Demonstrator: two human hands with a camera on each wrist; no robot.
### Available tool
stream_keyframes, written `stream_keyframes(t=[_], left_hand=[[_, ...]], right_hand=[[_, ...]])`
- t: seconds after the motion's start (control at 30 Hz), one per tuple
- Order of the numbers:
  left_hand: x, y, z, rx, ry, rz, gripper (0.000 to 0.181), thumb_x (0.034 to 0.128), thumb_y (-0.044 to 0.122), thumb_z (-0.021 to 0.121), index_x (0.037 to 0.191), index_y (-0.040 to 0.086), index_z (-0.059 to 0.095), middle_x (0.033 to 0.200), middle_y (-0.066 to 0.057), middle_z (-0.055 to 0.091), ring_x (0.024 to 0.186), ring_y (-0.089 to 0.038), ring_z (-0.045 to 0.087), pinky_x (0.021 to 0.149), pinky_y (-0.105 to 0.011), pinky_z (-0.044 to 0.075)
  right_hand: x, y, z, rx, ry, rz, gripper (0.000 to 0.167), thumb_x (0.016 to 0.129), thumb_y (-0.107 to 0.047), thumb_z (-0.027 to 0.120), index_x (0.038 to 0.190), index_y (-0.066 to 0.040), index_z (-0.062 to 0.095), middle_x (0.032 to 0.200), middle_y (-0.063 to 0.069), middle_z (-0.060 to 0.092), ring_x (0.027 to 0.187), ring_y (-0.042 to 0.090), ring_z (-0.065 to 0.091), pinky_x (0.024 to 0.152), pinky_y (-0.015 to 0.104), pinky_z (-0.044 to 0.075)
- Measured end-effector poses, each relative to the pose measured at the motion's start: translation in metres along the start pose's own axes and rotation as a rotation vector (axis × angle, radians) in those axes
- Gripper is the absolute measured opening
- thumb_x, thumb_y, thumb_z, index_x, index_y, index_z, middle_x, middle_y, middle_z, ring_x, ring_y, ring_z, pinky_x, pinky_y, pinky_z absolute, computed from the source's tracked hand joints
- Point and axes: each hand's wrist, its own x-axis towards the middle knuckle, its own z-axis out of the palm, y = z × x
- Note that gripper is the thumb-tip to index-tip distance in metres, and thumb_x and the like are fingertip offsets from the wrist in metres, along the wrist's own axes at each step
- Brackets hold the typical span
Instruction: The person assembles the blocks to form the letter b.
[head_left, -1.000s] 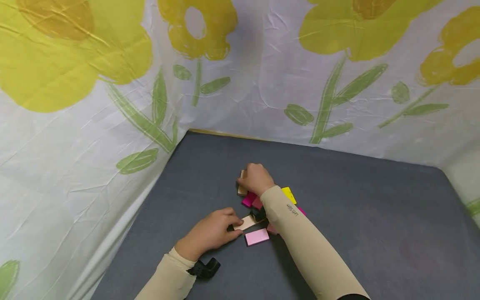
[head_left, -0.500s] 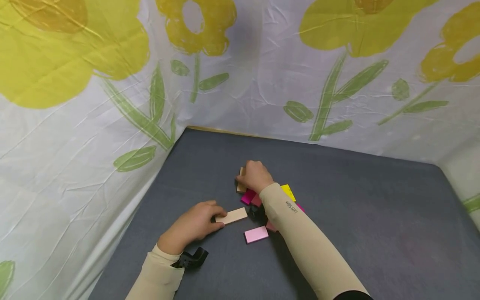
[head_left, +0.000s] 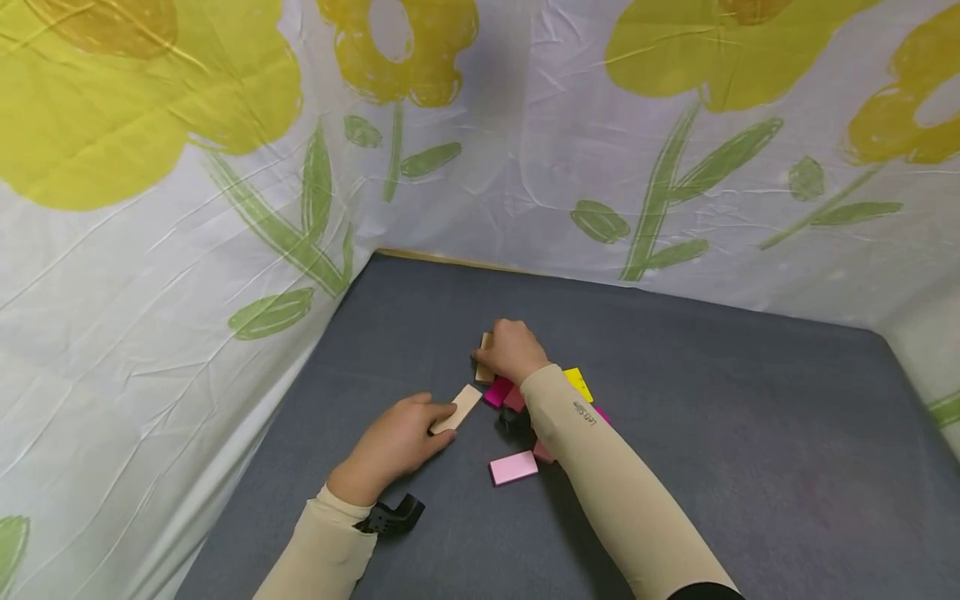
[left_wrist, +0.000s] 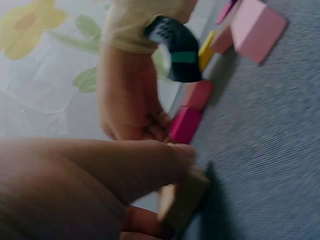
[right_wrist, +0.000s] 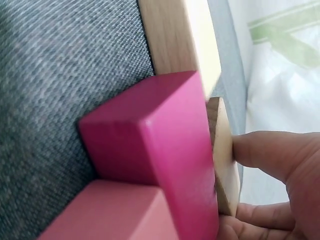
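Note:
My left hand [head_left: 397, 437] pinches a pale wooden block [head_left: 465, 403] between thumb and fingers, its far end pointing up and right. In the left wrist view the thumb lies over this block [left_wrist: 190, 192]. Farther off, my right hand [head_left: 514, 350] holds another wooden block [head_left: 484, 368], partly hidden under the fingers. The right wrist view shows thumb and fingers on that block [right_wrist: 226, 162]. Right beside it are a magenta block [head_left: 497, 392] and a rose block [head_left: 514, 401], close together on the dark cloth.
A light pink block [head_left: 513, 468] lies nearer me. Another rose block [head_left: 543, 452], a yellow block [head_left: 578, 384] and a second magenta block [head_left: 603, 414] show beside the right forearm. Dark cloth [head_left: 735, 433] covers the table; a flowered curtain [head_left: 517, 217] borders it.
My left hand has drawn the pale block leftward from the cluster, then turned it so its far end points farther up. My right hand stays at its block.

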Motion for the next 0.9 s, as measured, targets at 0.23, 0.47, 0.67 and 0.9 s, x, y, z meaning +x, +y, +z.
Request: stream_keyframes(t=[0.23,0.47,0.67,0.9], left_hand=[[0.004,0.007,0.016,-0.013,0.062,0.074,0.040,0.0942,0.029,0.082,0.126,0.006,0.077,0.092,-0.004,0.067,0.074,-0.014,0.061,0.072,-0.035,0.057],[0.004,0.009,0.017,-0.051,0.012,0.113,0.050,0.0926,0.029,0.083,0.132,0.000,0.071,0.100,-0.005,0.068,0.079,-0.011,0.058,0.072,-0.033,0.055],[0.005,0.008,0.021,-0.057,0.001,0.145,0.053,0.0920,0.027,0.084,0.136,0.001,0.069,0.092,0.000,0.060,0.071,-0.007,0.046,0.064,-0.023,0.044],[0.007,0.012,0.021,-0.031,-0.001,0.145,0.053,0.0924,0.030,0.083,0.136,0.002,0.070,0.093,0.000,0.060,0.073,-0.008,0.046,0.065,-0.024,0.044]], right_hand=[[-0.001,0.001,-0.001,0.008,0.000,-0.005,0.037,0.093,-0.035,0.081,0.100,-0.001,0.069,0.083,0.010,0.064,0.071,0.023,0.061,0.061,0.031,0.051],[-0.002,0.001,0.000,0.049,-0.007,-0.022,0.033,0.093,-0.034,0.082,0.092,-0.004,0.068,0.081,0.010,0.063,0.068,0.021,0.059,0.056,0.029,0.047],[-0.002,0.002,0.000,0.061,-0.004,-0.029,0.037,0.093,-0.036,0.082,0.097,-0.002,0.069,0.083,0.010,0.064,0.069,0.021,0.059,0.057,0.029,0.047],[-0.003,0.006,0.000,0.090,-0.003,-0.028,0.047,0.092,-0.038,0.083,0.113,0.002,0.070,0.091,0.012,0.067,0.075,0.022,0.063,0.064,0.032,0.053]])
